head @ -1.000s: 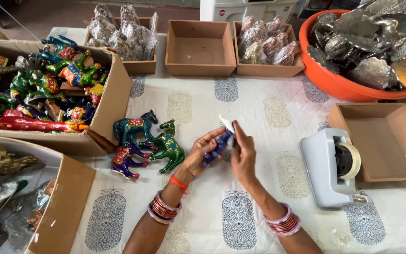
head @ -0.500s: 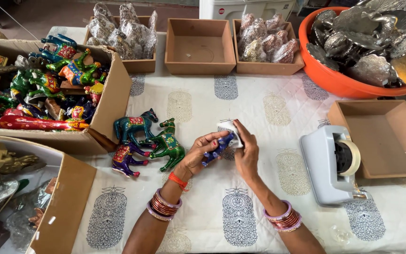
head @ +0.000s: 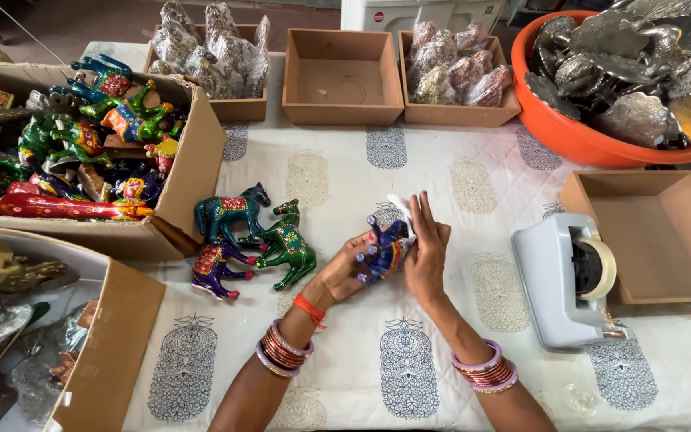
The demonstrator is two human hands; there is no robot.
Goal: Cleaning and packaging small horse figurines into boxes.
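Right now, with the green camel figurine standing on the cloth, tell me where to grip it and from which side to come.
Grip the green camel figurine across its body, behind the neck, coming from above. It stands on thin legs with a slim neck raised, so those parts look fragile. The teal horse and purple figurine crowd its left; the side toward the left hand is freer.

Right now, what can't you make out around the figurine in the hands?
Head view only:
- Blue figurine: body mostly covered by left hand and right hand; animal unclear.
- White piece at the fingertips: too small to identify.
- Orange tub: cut off by the top and right edges.
- Tape dispenser: tape end not discernible.
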